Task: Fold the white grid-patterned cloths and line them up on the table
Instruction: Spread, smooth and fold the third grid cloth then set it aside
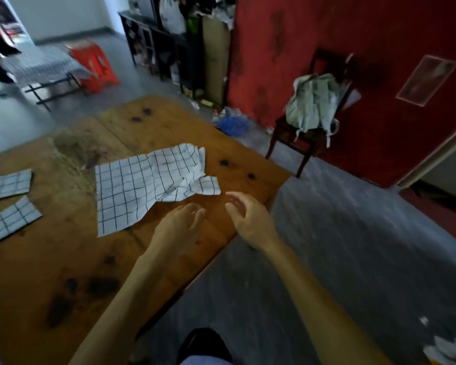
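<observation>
Both the left hand [181, 227] and the right hand [244, 216] hover relaxed, grasping nothing. The crumpled cloth [148, 185] lies just beyond them; the step calls for flattening its bunched corner nearest the right hand before folding.

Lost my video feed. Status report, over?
Left hand and right hand open, empty, near the unfolded cloth. Two folded cloths at table's left. Nothing blocking.
</observation>
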`<state>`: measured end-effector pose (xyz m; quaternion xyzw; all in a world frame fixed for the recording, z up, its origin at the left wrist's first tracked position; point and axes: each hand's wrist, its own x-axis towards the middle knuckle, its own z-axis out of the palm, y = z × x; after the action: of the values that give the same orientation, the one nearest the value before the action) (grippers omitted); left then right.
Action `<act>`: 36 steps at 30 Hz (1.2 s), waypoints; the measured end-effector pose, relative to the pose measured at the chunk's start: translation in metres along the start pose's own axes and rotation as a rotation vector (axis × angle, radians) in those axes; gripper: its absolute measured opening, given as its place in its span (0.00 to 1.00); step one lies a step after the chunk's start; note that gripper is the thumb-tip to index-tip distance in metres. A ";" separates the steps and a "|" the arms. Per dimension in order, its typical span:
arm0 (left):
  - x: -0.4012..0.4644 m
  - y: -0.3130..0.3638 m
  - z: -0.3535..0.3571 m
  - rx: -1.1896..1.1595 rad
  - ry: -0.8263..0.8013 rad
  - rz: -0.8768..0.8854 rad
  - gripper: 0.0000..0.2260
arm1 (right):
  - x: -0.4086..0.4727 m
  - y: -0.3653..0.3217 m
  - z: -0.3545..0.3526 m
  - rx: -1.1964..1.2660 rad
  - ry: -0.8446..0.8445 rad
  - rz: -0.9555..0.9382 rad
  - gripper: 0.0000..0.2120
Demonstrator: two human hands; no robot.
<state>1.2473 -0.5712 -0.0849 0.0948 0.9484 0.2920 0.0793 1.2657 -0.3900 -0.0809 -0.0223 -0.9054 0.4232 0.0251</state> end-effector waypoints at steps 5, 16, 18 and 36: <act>0.042 0.022 0.010 0.043 0.051 -0.077 0.14 | 0.044 0.036 -0.017 0.039 -0.091 -0.022 0.17; 0.214 -0.012 0.057 0.109 0.256 -0.301 0.21 | 0.209 0.090 0.000 -0.033 -0.397 -0.076 0.18; 0.245 -0.027 0.066 0.131 0.238 -0.364 0.24 | 0.243 0.094 0.005 -0.071 -0.458 -0.084 0.17; 0.339 -0.011 -0.024 -0.003 0.577 -0.322 0.08 | 0.427 0.037 0.053 -0.001 -0.651 -0.461 0.28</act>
<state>0.9122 -0.5162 -0.1039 -0.1429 0.9342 0.2917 -0.1474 0.8370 -0.3803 -0.1317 0.3166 -0.8475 0.3912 -0.1687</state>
